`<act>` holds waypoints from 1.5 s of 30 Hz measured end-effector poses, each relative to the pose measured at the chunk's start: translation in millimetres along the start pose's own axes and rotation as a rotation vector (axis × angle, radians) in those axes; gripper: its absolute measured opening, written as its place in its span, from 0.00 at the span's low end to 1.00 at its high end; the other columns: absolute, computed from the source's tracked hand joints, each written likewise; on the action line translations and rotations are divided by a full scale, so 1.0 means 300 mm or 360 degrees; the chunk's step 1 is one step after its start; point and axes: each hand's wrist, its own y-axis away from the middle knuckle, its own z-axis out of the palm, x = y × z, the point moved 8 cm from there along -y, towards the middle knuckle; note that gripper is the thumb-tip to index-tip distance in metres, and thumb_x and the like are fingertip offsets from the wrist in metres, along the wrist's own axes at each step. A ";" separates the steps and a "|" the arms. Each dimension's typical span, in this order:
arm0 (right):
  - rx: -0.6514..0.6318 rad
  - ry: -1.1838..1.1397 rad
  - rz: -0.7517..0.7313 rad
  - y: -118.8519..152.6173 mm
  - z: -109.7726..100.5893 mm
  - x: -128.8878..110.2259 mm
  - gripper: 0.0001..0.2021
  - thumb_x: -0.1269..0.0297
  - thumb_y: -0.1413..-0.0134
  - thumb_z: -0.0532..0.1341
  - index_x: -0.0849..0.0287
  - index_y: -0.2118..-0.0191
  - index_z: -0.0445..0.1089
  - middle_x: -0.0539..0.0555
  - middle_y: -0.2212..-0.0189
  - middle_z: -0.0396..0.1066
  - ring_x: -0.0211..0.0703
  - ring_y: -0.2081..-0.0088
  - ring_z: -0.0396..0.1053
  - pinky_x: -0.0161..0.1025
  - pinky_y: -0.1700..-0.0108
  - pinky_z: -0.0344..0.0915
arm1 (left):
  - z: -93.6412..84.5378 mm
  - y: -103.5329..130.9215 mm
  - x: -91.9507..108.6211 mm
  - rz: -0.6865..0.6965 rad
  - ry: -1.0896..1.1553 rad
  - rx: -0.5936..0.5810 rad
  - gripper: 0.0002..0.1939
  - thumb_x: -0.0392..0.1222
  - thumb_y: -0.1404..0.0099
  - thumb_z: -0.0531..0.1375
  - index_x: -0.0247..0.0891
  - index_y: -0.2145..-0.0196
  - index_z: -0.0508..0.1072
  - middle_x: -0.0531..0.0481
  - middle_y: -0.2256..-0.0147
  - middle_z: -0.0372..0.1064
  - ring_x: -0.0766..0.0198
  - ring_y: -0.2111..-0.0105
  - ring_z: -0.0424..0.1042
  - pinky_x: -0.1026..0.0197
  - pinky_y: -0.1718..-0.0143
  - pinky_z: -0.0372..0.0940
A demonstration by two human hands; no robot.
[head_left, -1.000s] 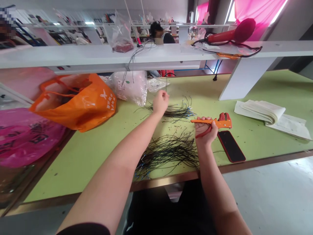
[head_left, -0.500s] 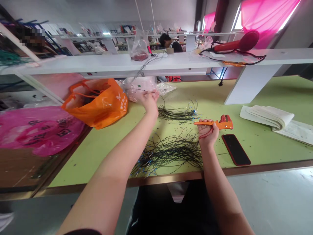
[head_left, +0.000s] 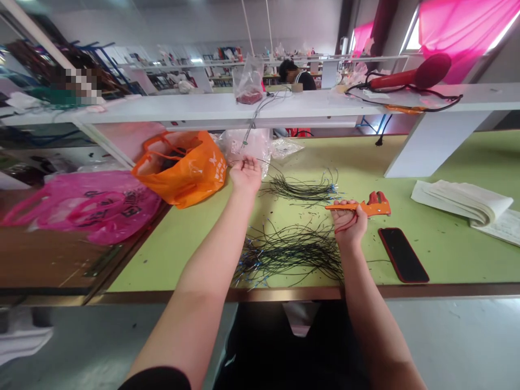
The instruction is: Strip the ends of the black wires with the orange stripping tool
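Note:
My left hand (head_left: 246,174) is raised over the back of the bench in front of a clear plastic bag (head_left: 260,142). Its fingers are curled around a thin black wire (head_left: 266,162), whose ends stick out on both sides. In my right hand (head_left: 350,223) is an orange wire stripper (head_left: 376,208) with red jaws pointing right; the fingers wrap its handles. Behind and left of that tool lies a small bundle of black wires (head_left: 303,188) with blue-and-silver tips at the right. A larger pile of black wires (head_left: 300,253) lies near the front edge, blue tips to the left.
A phone (head_left: 403,254) and folded papers (head_left: 463,200) lie at right. An orange bag (head_left: 190,173) and a pink bag (head_left: 117,203) are at left. Across the back runs a white shelf (head_left: 195,111) carrying a red hair-dryer-like tool (head_left: 410,76). A person (head_left: 303,78) sits beyond. Wire scraps dot the bench.
The view has swung slightly left. My left hand has moved a little with its wire, and its palm shows more. The right hand keeps the wire stripper in nearly the same place.

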 end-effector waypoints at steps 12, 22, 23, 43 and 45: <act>-0.0128 0.0131 0.0874 -0.045 0.098 0.357 0.08 0.59 0.39 0.65 0.54 0.64 0.67 0.55 0.57 0.81 0.54 0.55 0.81 0.55 0.55 0.79 | 0.064 0.160 -0.127 -0.0295 -0.0122 -0.0231 0.18 0.29 0.28 0.47 0.39 0.76 0.62 0.57 0.80 0.59 0.73 0.81 0.62 0.71 0.68 0.69; 0.0181 0.0180 0.0511 -0.278 0.079 0.438 0.08 0.64 0.38 0.66 0.55 0.68 0.67 0.46 0.74 0.78 0.35 0.68 0.79 0.34 0.56 0.77 | 0.000 0.191 0.090 -0.0154 -0.0140 -0.0157 0.16 0.32 0.27 0.47 0.40 0.74 0.62 0.59 0.81 0.57 0.73 0.83 0.60 0.71 0.71 0.66; 0.0203 0.0193 0.0492 -0.296 0.064 0.433 0.09 0.64 0.39 0.66 0.55 0.68 0.66 0.44 0.75 0.77 0.34 0.69 0.78 0.32 0.57 0.77 | -0.027 0.180 0.153 -0.0089 -0.0119 -0.0115 0.16 0.32 0.27 0.46 0.40 0.74 0.62 0.59 0.81 0.57 0.73 0.83 0.60 0.72 0.72 0.66; -0.0508 0.0270 0.0506 0.037 0.197 0.230 0.11 0.63 0.48 0.73 0.56 0.61 0.73 0.59 0.45 0.77 0.56 0.50 0.81 0.52 0.53 0.81 | -0.062 0.526 0.118 0.1029 -0.2921 -0.0869 0.13 0.43 0.29 0.53 0.46 0.59 0.78 0.46 0.61 0.80 0.55 0.63 0.76 0.57 0.62 0.62; -0.0425 0.0268 0.0404 0.020 0.173 0.229 0.10 0.67 0.48 0.73 0.56 0.62 0.73 0.56 0.46 0.78 0.53 0.49 0.81 0.49 0.52 0.81 | -0.062 0.529 0.081 0.1017 -0.2969 -0.0881 0.13 0.43 0.28 0.53 0.46 0.58 0.78 0.46 0.60 0.80 0.54 0.62 0.76 0.57 0.62 0.63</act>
